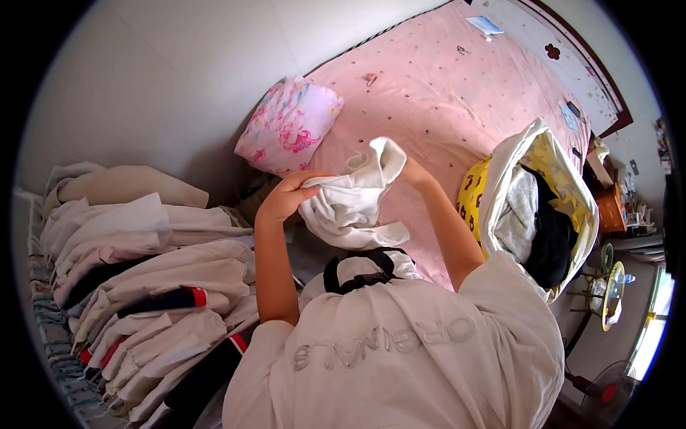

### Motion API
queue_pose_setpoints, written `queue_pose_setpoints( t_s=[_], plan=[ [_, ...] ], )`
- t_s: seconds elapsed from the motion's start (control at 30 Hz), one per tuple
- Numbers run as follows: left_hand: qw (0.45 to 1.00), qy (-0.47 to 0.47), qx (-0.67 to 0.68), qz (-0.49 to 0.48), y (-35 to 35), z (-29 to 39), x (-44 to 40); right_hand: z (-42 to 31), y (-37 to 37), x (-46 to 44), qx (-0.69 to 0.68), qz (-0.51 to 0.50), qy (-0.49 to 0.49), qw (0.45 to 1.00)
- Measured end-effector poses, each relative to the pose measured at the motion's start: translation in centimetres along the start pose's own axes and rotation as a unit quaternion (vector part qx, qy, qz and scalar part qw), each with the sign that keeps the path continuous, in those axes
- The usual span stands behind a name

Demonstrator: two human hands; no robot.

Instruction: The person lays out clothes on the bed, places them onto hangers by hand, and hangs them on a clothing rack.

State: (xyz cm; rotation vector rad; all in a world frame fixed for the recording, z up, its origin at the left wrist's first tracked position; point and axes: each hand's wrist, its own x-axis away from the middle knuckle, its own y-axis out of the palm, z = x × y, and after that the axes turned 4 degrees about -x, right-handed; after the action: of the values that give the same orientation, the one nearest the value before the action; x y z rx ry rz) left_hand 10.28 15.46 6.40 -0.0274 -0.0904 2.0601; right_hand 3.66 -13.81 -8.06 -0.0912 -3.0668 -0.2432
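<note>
A bunched white garment [350, 204] hangs in front of my chest, above the edge of the pink bed. My left hand [289, 194] is closed on its left side, the thumb lying over the fabric. At the garment's upper right, my right hand [416, 174] grips the raised edge; its fingers are mostly hidden behind the cloth. The garment is crumpled, with a loose flap at the lower right, so its exact kind cannot be made out.
Light and dark clothes [164, 286] hang on a rack at my left. A yellow-patterned laundry basket [471, 193] holding grey and black clothes stands at right. A pink pillow [289, 125] lies on the pink bed [429, 79]. A fan [607, 393] is at lower right.
</note>
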Motion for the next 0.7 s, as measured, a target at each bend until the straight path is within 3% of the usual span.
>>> queue_pose_setpoints(
  t_s=[0.1, 0.13, 0.23, 0.37, 0.47, 0.57, 0.6, 0.7],
  plan=[
    [1.000, -0.008, -0.009, 0.026, -0.3, 0.1, 1.2, 0.9, 1.0, 0.3, -0.009, -0.145, 0.072, 0.987],
    [0.999, -0.014, 0.005, 0.041, -0.3, 0.1, 1.6, 1.0, 1.2, 0.3, 0.060, -0.111, 0.155, 0.980],
    [0.995, 0.005, 0.102, 0.013, -1.0, -1.2, 2.6, 1.1, 3.5, 1.1, 0.226, -0.088, -0.017, 0.970],
    [0.974, 0.048, 0.221, 0.031, -2.0, -3.3, 3.6, -0.3, 6.2, 0.8, 0.153, -0.156, -0.050, 0.975],
    [0.950, 0.111, 0.273, 0.106, -1.9, -2.7, 3.8, 0.4, 6.2, 0.3, 0.111, -0.183, 0.022, 0.977],
    [0.907, 0.073, 0.282, 0.303, -3.3, -3.8, 4.0, 0.1, 5.1, 0.6, 0.144, -0.013, -0.073, 0.987],
    [0.902, 0.062, 0.254, 0.344, -3.4, -3.6, 3.6, -2.2, 4.6, 0.8, 0.214, -0.019, -0.074, 0.974],
    [0.891, 0.038, 0.222, 0.394, -3.1, -4.1, 3.0, -6.5, 4.7, 1.3, 0.267, 0.071, -0.204, 0.939]
  ],
)
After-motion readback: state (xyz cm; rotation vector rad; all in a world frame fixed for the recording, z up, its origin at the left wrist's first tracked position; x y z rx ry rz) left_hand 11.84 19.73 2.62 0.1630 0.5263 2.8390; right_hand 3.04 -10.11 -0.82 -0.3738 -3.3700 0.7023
